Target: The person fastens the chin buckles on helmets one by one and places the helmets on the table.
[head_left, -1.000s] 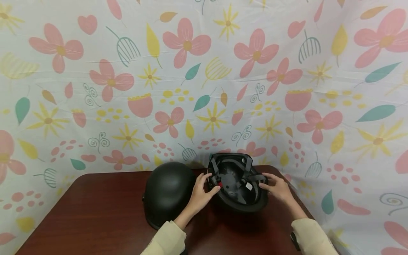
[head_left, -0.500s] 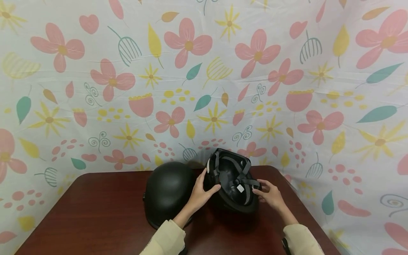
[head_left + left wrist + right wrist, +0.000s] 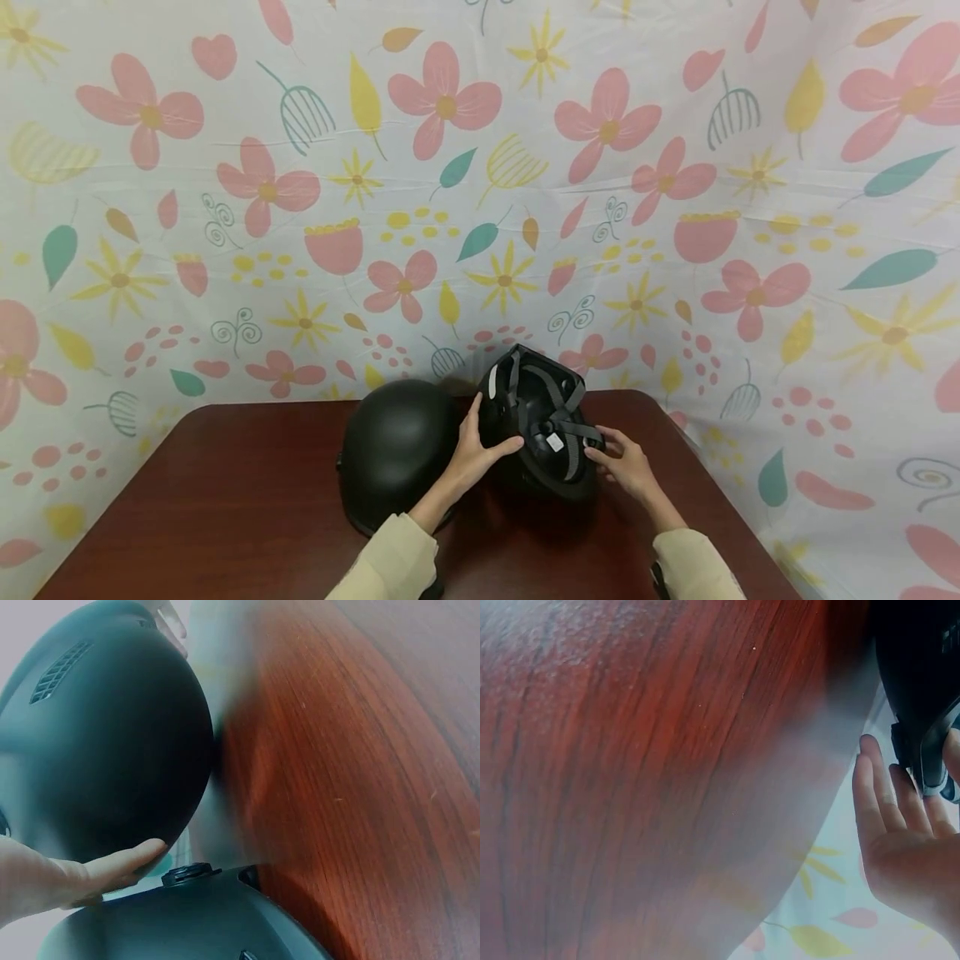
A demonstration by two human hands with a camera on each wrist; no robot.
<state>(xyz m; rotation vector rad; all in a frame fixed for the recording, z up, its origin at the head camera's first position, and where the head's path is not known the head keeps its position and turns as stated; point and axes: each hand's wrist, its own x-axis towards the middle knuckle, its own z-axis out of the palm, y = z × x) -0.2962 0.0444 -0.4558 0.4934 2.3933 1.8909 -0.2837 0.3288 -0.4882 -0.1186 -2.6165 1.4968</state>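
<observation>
A black helmet is tipped over with its hollow inside facing me, so its grey straps and a small white label show. My left hand holds its left side, the thumb at the rim and the fingers against the outer shell. At the right rim, my right hand pinches the edge between thumb and fingers. In the left wrist view, the smooth outer shell with a vent grille faces the camera. The right wrist view shows the right hand below the dark rim.
Another black helmet rests dome up just left of my left hand. Both helmets are on a dark red-brown wooden table. A floral cloth hangs behind the table and along its right side.
Both hands have turned and tilted the held helmet, and its right rim has swung leftward. My right hand has moved left with it. The other helmet has stayed put.
</observation>
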